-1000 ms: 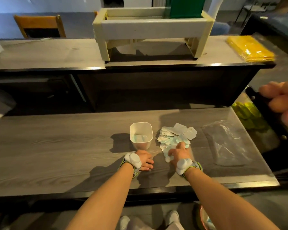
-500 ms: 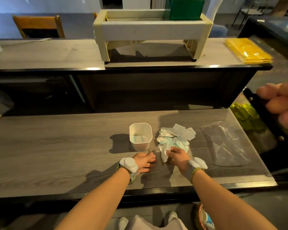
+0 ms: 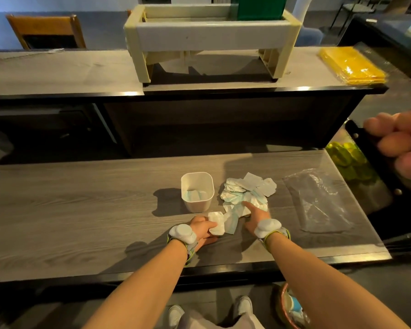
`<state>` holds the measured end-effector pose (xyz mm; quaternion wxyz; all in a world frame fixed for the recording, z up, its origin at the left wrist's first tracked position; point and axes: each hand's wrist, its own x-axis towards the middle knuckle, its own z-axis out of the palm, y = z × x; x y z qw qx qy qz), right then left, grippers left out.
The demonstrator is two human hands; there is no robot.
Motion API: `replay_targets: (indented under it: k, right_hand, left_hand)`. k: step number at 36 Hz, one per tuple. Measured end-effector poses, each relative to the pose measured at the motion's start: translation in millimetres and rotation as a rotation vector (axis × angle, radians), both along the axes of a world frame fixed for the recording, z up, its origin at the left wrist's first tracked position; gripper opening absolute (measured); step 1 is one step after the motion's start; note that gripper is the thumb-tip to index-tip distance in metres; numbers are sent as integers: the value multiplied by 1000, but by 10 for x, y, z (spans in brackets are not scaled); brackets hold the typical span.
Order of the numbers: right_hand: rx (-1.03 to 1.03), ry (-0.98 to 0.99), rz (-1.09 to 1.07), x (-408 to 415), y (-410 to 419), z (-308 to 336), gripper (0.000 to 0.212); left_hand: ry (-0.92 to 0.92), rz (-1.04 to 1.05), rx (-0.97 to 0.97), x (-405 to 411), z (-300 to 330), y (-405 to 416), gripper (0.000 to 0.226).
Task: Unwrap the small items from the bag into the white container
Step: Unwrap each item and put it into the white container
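Cup (image 3: 197, 191) upright, few packets inside; packet pile (image 3: 246, 194) just right of it; clear bag (image 3: 318, 200) flat, farther right.

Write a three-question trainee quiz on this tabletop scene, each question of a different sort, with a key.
1. True or false: the white container stands to the right of the pile of wrappers.
2. Which hand holds a white packet? A) the left hand B) the right hand C) neither
3. Fill in: the clear plastic bag lies flat on the ____ side of the table.

Key
1. False: it stands to the pile's left.
2. A: the left hand's fingers close on the packet, while the right hand rests spread at the pile's near edge.
3. right
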<state>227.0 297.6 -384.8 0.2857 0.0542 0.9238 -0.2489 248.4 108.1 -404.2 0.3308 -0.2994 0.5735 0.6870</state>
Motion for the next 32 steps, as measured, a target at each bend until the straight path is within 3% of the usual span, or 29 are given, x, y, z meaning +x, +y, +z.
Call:
replay_targets:
  k: [3, 7, 10, 13, 16, 20, 25, 32]
  right_hand:
    - [109, 68, 13, 33, 23, -73, 67]
    - [200, 70, -37, 84, -21, -30, 45]
    - [236, 75, 0, 72, -39, -20, 41]
    - [150, 185, -54, 55, -16, -75, 30]
    - [-35, 248, -261, 18, -20, -35, 27]
    - [-215, 209, -486, -50, -84, 60, 35]
    - [-350, 89, -594, -45, -219, 43, 29]
    - [-427, -217, -434, 96, -497, 134, 24]
  left_hand:
    - [-42, 45, -4, -5, 3, -1, 30]
    - [-42, 21, -40, -19, 48, 9, 32]
    - [-39, -4, -67, -14, 35, 2, 34]
    - [-33, 9, -73, -15, 16, -3, 35]
    - [6, 47, -82, -8, 8, -11, 36]
    - [4, 70, -26, 44, 54, -24, 33]
    - [-15, 104, 11, 88, 69, -81, 28]
    - [47, 32, 2, 100, 5, -148, 26]
